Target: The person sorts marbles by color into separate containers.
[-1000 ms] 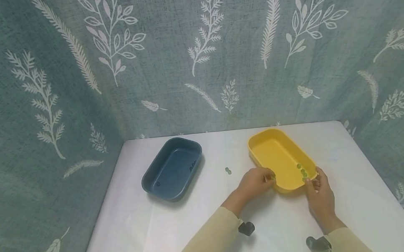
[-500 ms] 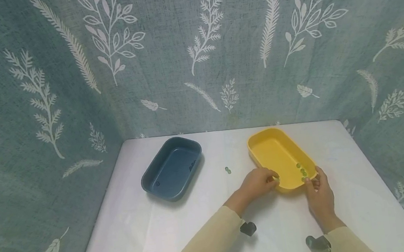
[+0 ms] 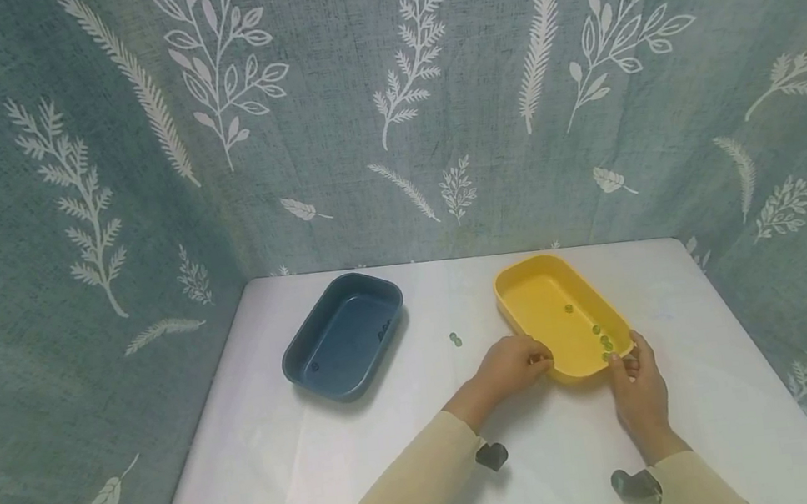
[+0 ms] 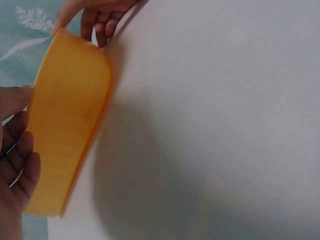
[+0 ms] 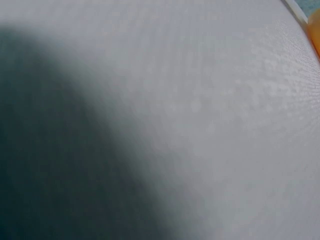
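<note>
My left hand (image 3: 515, 363) is at the near left rim of the yellow tray (image 3: 546, 302), its thumb and curled fingers against the edge. In the left wrist view, this hand's thumb (image 4: 17, 97) meets the rim while the fingers lie along the outer wall. My right hand (image 3: 641, 399) grips the near right corner, thumb on the rim, fingers outside. Several small round green pieces (image 3: 607, 342) lie in the tray near that thumb. One more green piece (image 3: 569, 308) rests further back. Their exact kind is too small to tell.
On the left of the white table (image 3: 370, 475) stands a dark blue tray (image 3: 346, 339) with several small dark-looking pieces (image 3: 384, 330) in it. Two small green pieces (image 3: 455, 339) lie on the table between the trays. A patterned curtain (image 3: 355, 106) surrounds the table's back and sides.
A green piece seen at my left fingertips earlier is no longer there, and one now lies further back in the yellow tray. My left hand shifted slightly; my right hand stayed at its corner.
</note>
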### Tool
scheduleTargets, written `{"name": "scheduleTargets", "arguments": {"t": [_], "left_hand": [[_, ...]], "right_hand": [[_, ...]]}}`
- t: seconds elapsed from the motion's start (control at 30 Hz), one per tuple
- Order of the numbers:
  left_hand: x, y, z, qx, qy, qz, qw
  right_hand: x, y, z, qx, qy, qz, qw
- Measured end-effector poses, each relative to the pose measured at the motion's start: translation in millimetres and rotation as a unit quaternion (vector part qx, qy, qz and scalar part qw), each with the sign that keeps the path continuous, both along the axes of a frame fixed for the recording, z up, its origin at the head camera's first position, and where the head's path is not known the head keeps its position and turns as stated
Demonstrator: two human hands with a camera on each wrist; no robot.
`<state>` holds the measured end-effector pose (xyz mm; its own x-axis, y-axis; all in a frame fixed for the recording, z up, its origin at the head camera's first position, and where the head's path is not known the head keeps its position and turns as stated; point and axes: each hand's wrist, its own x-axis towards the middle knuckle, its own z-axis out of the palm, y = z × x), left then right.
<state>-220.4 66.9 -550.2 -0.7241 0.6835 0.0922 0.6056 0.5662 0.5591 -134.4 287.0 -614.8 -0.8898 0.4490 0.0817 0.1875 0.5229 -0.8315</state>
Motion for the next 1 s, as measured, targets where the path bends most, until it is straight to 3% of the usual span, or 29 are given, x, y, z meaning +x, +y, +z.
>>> {"name": "scheduleTargets", "arguments": {"t": [0.4,0.77,1.0], "left_hand": [[-10.8,-25.1,-6.1,-0.011,0.008,0.044,0.9989],[-34.1,-69.1,-15.4,-0.027,0.000,0.104,0.9942],[-42.7,-92.1,-13.4,-0.021,-0.002,0.147,0.9890]], "right_hand": [[0.5,-1,0.8,0.005,-0.002,-0.006,1.0000],[1.0,-1,0.7,0.001,0.000,-0.005,1.0000],[1.2,-1,0.5,0.000,0.005,-0.006,1.0000]]}}
